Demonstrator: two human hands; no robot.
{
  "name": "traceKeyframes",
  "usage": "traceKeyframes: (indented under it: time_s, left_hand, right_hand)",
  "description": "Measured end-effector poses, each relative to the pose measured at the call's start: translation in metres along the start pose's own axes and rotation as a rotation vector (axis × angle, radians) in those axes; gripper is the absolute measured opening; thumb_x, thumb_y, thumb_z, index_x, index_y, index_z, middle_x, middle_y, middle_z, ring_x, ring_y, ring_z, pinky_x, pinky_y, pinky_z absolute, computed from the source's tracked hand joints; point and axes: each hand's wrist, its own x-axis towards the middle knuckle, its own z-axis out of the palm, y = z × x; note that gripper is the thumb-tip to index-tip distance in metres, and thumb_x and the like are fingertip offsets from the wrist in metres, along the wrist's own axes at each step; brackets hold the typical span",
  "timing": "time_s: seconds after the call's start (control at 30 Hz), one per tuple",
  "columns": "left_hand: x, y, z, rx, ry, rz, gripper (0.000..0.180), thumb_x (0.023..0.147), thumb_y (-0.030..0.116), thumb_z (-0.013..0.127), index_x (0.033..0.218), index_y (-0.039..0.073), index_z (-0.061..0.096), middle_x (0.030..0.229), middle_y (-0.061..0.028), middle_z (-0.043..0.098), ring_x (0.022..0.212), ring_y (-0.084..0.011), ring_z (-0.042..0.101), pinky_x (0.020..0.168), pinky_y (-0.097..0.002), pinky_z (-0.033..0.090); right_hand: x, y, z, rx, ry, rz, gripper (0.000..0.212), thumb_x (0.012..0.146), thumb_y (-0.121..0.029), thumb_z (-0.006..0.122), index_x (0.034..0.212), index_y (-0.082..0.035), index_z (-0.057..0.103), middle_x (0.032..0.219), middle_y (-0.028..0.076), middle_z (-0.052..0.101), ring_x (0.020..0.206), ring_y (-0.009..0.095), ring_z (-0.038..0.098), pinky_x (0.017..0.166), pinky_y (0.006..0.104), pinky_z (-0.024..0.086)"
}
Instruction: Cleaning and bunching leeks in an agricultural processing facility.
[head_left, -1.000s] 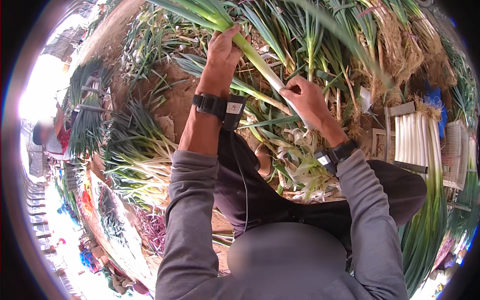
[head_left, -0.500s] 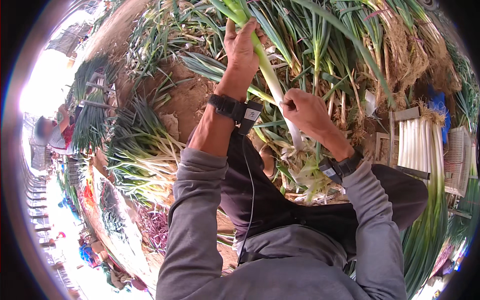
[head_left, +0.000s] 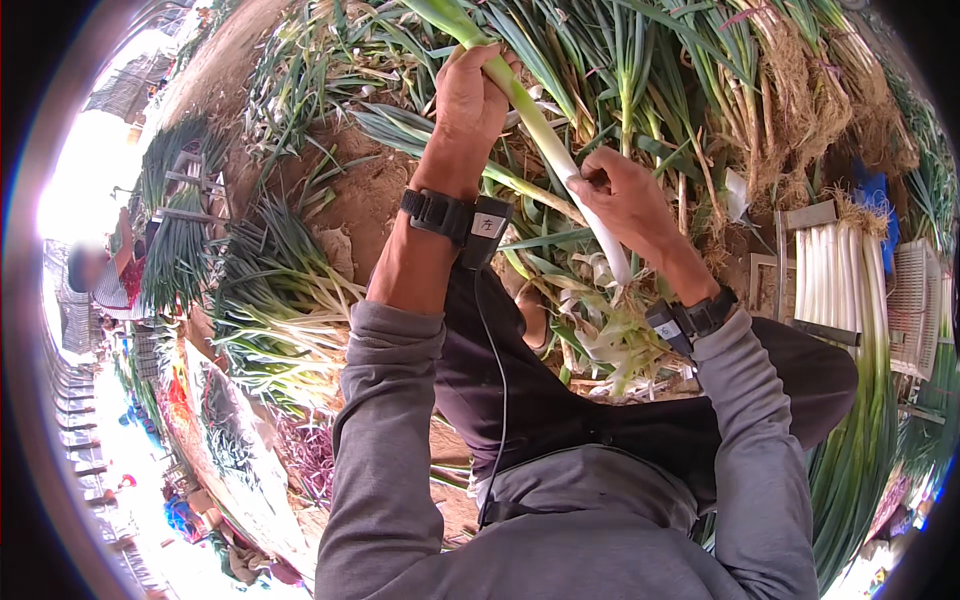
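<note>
My left hand [head_left: 474,92] is wrapped round a large green onion [head_left: 543,135] where its green top turns pale. The stalk slants down to the right, and its smooth white lower end [head_left: 613,258] hangs over loose peelings. Beside the white part, my right hand [head_left: 622,196] is closed with curled fingers, and its thumb side touches the stalk. Whatever that hand may pinch is hidden. More green onions [head_left: 628,75] lie just beyond my hands. Pale torn skins [head_left: 608,330] are heaped below the stalk, by my folded legs.
At right, a thick bundle of white-stemmed green onions [head_left: 838,280] lies in a frame, next to a pale plastic crate [head_left: 912,315]. Rooted onions [head_left: 815,100] are piled at the far right. Thinner onions [head_left: 280,330] spread at left. A person [head_left: 115,275] is at the far left.
The green onion's lower end has moved a little right and now looks smooth and white, without the ragged skin. My right hand has shifted slightly up and right.
</note>
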Motion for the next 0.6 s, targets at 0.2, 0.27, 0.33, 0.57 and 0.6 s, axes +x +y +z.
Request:
traceKeyframes:
  time_s: [0.2, 0.27, 0.33, 0.57, 0.6]
  left_hand:
    - [0.003, 0.005, -0.008, -0.004, -0.054, 0.063, 0.016, 0.091, 0.001, 0.065, 0.103, 0.002, 0.055, 0.095, -0.0095, 0.059, 0.087, -0.0232, 0.061, 0.084, -0.0394, 0.051]
    - [0.003, 0.003, -0.004, -0.008, -0.061, 0.121, 0.018, 0.091, 0.001, 0.068, 0.104, 0.001, 0.055, 0.095, -0.0087, 0.058, 0.088, -0.0231, 0.061, 0.084, -0.0373, 0.053]
    - [0.007, 0.009, -0.005, -0.007, -0.031, 0.121, 0.019, 0.091, 0.001, 0.068, 0.105, 0.001, 0.055, 0.096, -0.0087, 0.057, 0.088, -0.0228, 0.061, 0.085, -0.0379, 0.053]
    - [0.013, 0.039, -0.024, -0.043, 0.118, 0.206, 0.020, 0.092, 0.002, 0.068, 0.106, 0.002, 0.054, 0.098, -0.0081, 0.055, 0.087, -0.0209, 0.058, 0.085, -0.0366, 0.055]
    - [0.013, 0.042, -0.026, -0.035, 0.112, 0.251, 0.019, 0.092, 0.002, 0.068, 0.105, 0.002, 0.054, 0.096, -0.0080, 0.055, 0.086, -0.0206, 0.058, 0.083, -0.0360, 0.055]
  right_hand:
    - [-0.007, -0.011, 0.014, -0.121, -0.024, -0.201, 0.017, 0.086, -0.016, 0.070, 0.090, -0.004, 0.058, 0.078, 0.010, 0.060, 0.067, 0.025, 0.065, 0.059, 0.0380, 0.051]
    - [-0.019, -0.011, 0.023, -0.480, -0.006, -0.495, 0.014, 0.083, -0.012, 0.070, 0.087, -0.007, 0.058, 0.080, 0.008, 0.059, 0.067, 0.024, 0.067, 0.053, 0.0360, 0.053]
    - [-0.025, -0.011, 0.023, -0.470, 0.065, -0.494, 0.014, 0.083, -0.011, 0.070, 0.087, -0.009, 0.057, 0.081, 0.007, 0.059, 0.065, 0.024, 0.067, 0.051, 0.0359, 0.053]
    - [-0.061, 0.008, 0.007, -0.230, 0.008, -0.356, 0.016, 0.084, -0.011, 0.069, 0.091, -0.009, 0.055, 0.081, 0.011, 0.060, 0.066, 0.031, 0.066, 0.055, 0.0415, 0.052]
    - [-0.074, 0.017, 0.006, -0.192, -0.042, -0.279, 0.015, 0.085, -0.013, 0.068, 0.092, -0.009, 0.055, 0.083, 0.012, 0.062, 0.069, 0.032, 0.067, 0.058, 0.0430, 0.052]
